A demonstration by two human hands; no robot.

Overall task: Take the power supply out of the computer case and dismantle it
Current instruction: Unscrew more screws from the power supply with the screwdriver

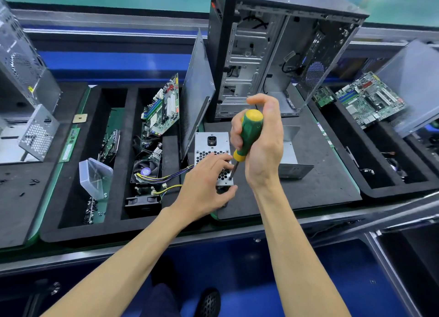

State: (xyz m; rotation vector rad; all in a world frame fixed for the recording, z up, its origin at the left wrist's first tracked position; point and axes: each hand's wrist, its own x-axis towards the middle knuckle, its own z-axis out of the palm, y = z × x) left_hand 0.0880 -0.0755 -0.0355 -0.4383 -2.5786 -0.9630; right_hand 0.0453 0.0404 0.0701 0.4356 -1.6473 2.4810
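R hand (261,148) grips screwdriver (249,136), tip at PSU (211,148) near corner; L hand (206,186) holds PSU's near edge; open mat (320,186) to the right.

No text, brand, number or sign can be read anywhere. The small yellow sticker (30,89) on the grey metal case at the left edge of the frame is too blurred to make out.
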